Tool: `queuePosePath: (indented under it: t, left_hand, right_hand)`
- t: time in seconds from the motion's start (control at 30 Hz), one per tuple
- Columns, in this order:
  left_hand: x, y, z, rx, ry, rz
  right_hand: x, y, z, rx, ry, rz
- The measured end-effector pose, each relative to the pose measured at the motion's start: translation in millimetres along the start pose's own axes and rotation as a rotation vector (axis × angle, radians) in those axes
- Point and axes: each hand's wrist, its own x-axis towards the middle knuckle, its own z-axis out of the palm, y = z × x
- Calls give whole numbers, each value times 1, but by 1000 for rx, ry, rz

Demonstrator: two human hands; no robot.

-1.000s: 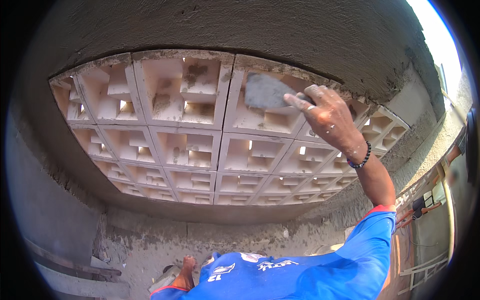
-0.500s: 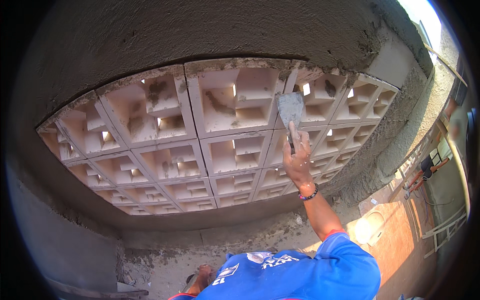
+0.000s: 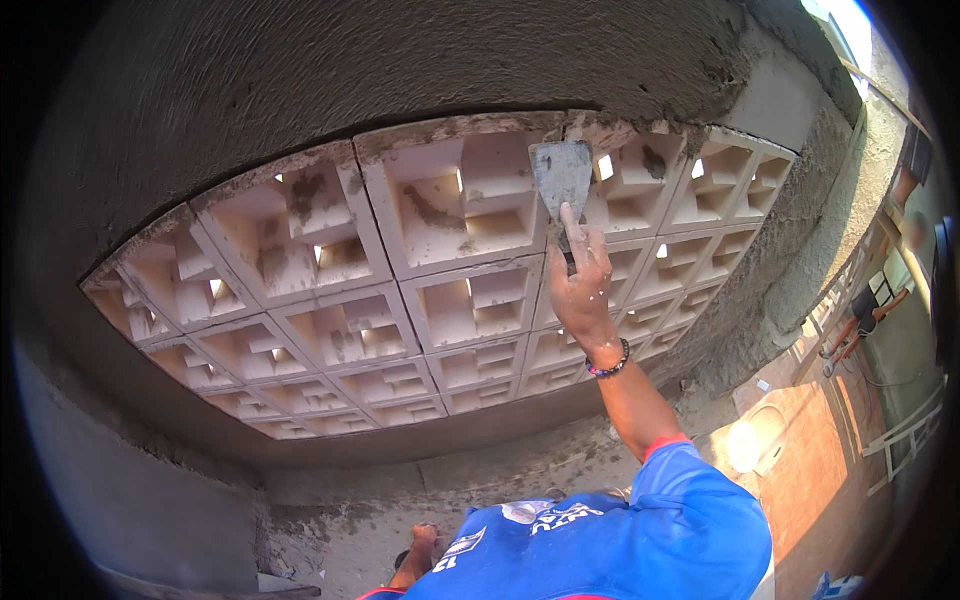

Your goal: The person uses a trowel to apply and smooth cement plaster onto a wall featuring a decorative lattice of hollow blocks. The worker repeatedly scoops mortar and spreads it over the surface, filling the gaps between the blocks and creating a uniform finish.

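Observation:
My right hand (image 3: pixel 580 283) is raised and closed round the handle of a putty knife (image 3: pixel 562 172), its index finger stretched along the tool. The wide, mortar-smeared blade points up, in front of the upper row of a pale breeze-block panel (image 3: pixel 398 268), just below the panel's top edge. Whether the blade touches the blocks I cannot tell. Grey mortar smears mark several of the blocks. Low beside my blue shirt is my left hand (image 3: pixel 426 540), its fingers curled; a dark thing shows beside it, too small to name.
Grey rendered wall (image 3: pixel 300 75) frames the panel. Rough mortar (image 3: pixel 745 330) covers the wall to its right. On the floor at right lies a pale round-ended object (image 3: pixel 757 440). Farther right are a pale frame (image 3: pixel 905 440), wooden poles and another person (image 3: pixel 912 160).
My right hand has moved up and left with the putty knife, so its blade sits nearer the panel's top edge. The view has shifted slightly.

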Motion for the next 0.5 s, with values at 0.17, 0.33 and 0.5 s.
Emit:
queuePosePath:
  t: [0.17, 0.33, 0.5]
  left_hand:
    - [-4, 2, 2, 106, -39, 71]
    - [-8, 3, 0, 175, -63, 115]
    - [-5, 6, -1, 200, -65, 141]
  right_hand:
    - [7, 1, -2, 13, 4, -33]
    - [21, -8, -12, -14, -2, -20]
    - [6, -2, -7, -37, -30, -53]
